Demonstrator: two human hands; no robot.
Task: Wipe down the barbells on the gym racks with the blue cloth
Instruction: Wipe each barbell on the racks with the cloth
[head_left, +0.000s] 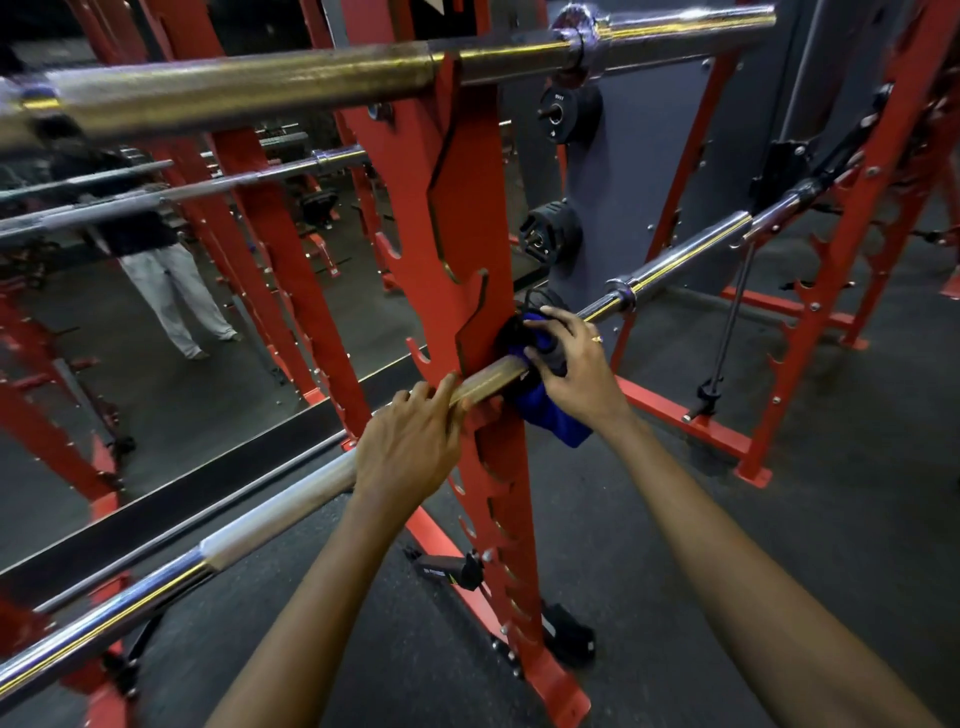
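A long chrome barbell (156, 582) runs diagonally from the lower left up to the right, resting low on the red rack upright (457, 218). My left hand (410, 447) grips its shaft just left of the upright. My right hand (571, 364) presses the blue cloth (550, 421) around the bar just right of the upright, with the cloth's tail hanging below. A second barbell (249, 88) lies on the rack near the top of the view, close to the camera.
A mirror (156, 312) behind the rack reflects more bars and a standing person. Black weight plates (569, 114) hang on a grey panel at the back. Another red rack (857, 208) stands at right. The floor (805, 493) is dark rubber.
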